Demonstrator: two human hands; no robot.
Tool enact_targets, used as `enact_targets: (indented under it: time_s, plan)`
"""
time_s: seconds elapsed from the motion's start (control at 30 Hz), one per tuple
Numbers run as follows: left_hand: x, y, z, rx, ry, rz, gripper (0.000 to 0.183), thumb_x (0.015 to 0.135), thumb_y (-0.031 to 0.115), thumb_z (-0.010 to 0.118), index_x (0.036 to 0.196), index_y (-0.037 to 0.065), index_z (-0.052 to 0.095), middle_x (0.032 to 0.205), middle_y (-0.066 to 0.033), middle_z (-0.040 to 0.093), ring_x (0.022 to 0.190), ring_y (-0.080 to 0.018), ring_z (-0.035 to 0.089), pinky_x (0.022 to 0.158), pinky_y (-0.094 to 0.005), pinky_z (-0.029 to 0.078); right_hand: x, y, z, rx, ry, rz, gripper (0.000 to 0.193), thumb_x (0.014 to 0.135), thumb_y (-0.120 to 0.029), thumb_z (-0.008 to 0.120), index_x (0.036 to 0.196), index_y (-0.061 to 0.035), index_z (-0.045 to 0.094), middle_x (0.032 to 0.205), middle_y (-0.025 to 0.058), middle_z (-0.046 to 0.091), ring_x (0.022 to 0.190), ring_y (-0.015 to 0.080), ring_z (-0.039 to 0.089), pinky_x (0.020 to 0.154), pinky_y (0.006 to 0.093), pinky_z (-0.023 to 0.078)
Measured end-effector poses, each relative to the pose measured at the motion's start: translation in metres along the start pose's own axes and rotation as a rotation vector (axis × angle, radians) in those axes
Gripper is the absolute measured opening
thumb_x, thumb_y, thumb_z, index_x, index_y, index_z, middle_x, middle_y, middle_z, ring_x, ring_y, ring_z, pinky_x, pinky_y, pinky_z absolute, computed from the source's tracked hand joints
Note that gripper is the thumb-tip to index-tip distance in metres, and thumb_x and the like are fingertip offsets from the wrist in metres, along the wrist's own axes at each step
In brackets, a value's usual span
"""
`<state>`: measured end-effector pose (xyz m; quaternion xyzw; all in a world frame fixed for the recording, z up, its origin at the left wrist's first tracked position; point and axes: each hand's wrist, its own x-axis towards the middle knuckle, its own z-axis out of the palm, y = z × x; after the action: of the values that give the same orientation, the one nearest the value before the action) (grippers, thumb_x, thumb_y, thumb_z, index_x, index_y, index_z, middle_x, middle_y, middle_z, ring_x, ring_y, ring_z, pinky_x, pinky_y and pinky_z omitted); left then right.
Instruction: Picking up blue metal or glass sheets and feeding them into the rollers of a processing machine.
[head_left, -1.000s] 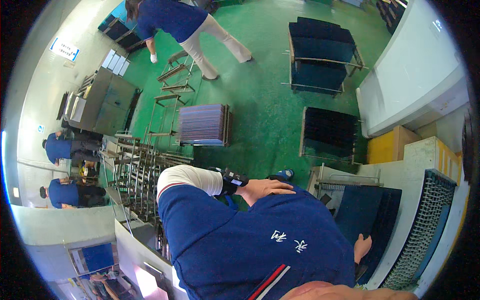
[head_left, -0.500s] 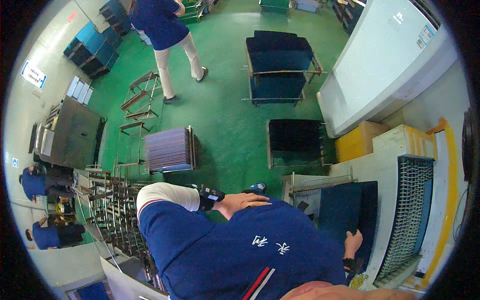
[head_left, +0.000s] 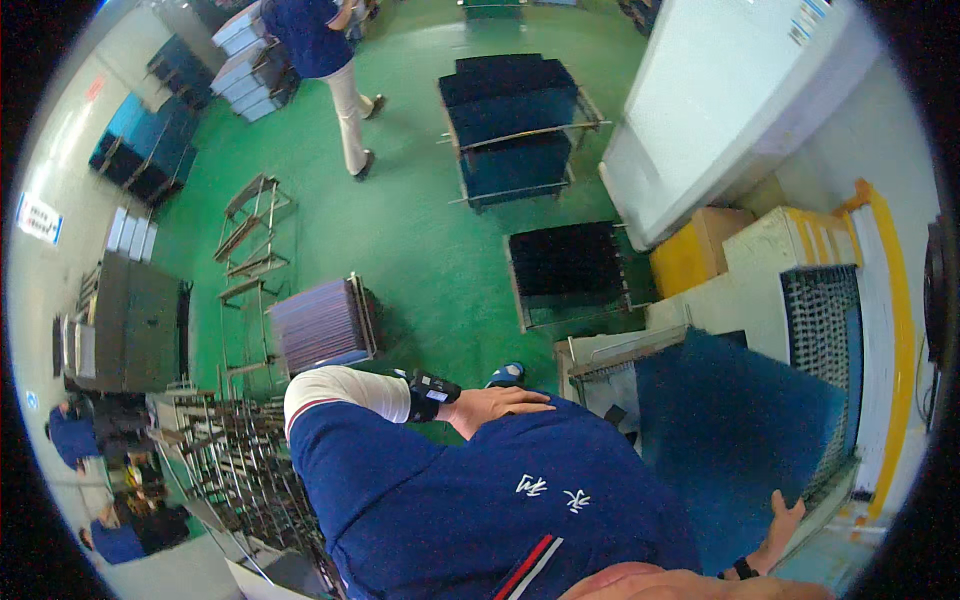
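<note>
A large dark blue flat panel [head_left: 740, 430] slants across the right side. My right hand [head_left: 785, 520], with a black band at the wrist, grips its near right edge. The panel's far right part overlaps a conveyor with rows of small grey rollers [head_left: 820, 310]. Under its far left corner shows a metal-framed rack [head_left: 610, 362], mostly hidden. My left hand [head_left: 500, 407] lies against the front of my blue shirt, fingers stretched out and holding nothing that I can see. A black device is strapped at that wrist.
Behind stand a rack of dark panels [head_left: 570, 265], a taller loaded rack [head_left: 515, 125] and a rack of purplish panels [head_left: 320, 325]. Metal frames [head_left: 245, 440] crowd the left. A person [head_left: 325, 60] stands far left. Cardboard boxes [head_left: 700, 245] and a white cabinet [head_left: 690, 120] line the right.
My right hand has moved right and nearer with the blue panel, which has turned and now overlaps the roller conveyor. My left hand stays at my shirt. The view has shifted slightly.
</note>
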<state>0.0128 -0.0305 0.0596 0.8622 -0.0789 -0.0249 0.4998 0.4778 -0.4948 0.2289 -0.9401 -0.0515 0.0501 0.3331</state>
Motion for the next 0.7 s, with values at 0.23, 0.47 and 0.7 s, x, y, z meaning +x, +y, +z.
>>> enact_targets:
  time_s: [0.23,0.47,0.7]
  plan:
    - [0.040,-0.005,-0.017,0.025,-0.157,0.131,0.101,0.077,0.048,0.072,0.155,0.010,0.021,0.157,-0.0214,0.026,0.142,-0.0395,0.032,0.115,-0.0507,0.030,-0.098,-0.068,-0.002,0.320,0.308,0.414,0.038,0.090,-0.030,0.069,0.114,-0.0012,0.066,0.103,0.0066,0.064,0.083,0.0163,0.058,0.064,0.0363,0.048]
    - [0.037,-0.029,0.015,-0.147,-0.222,-0.035,0.086,0.091,0.047,0.061,0.155,0.005,0.021,0.158,-0.0208,0.023,0.144,-0.0383,0.029,0.119,-0.0463,0.024,-0.056,0.039,0.041,0.503,0.316,-0.086,0.039,0.099,-0.034,0.059,0.114,0.0018,0.065,0.109,0.0092,0.067,0.097,0.0202,0.064,0.087,0.0338,0.053]
    - [0.037,-0.057,0.039,-0.316,-0.136,-0.348,0.085,0.090,0.043,0.062,0.155,0.006,0.022,0.158,-0.0195,0.024,0.144,-0.0366,0.029,0.118,-0.0445,0.025,0.013,0.085,0.063,1.646,0.341,0.362,0.027,0.096,-0.018,0.066,0.116,-0.0005,0.061,0.117,0.0115,0.065,0.104,0.0293,0.063,0.092,0.0473,0.052]
